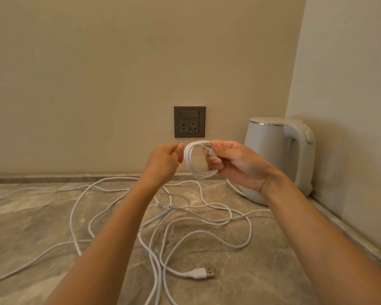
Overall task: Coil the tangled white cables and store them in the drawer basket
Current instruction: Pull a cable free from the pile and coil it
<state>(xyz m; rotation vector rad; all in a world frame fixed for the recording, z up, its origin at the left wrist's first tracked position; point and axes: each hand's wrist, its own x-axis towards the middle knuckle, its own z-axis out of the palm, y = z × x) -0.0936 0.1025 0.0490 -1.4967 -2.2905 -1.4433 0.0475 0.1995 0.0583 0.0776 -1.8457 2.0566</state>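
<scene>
**Coiling under way, most of the cable yet to wind**

The right hand (235,164) grips a small coil (193,170) of white cable, fingers curled through the loops and thumb clamped on top, raised above the back edge of the countertop (31,227); the left hand (165,160), just beside the coil, is closed with thumb and fingers pinched, apparently on the strand that feeds it, though the grip itself is mostly hidden. The rest of the white cables (163,219) lie in loose crossing loops over the middle of the countertop, running off its left and front edges; a USB plug (205,272) rests near the front edge. A white kettle (271,155) stands in the back right corner; a wall socket (189,122) sits behind the hands.

The step in hand looks to be winding; the next turn calls for drawing slack up from the tangle without snagging a crossing. No drawer basket is in view.
</scene>
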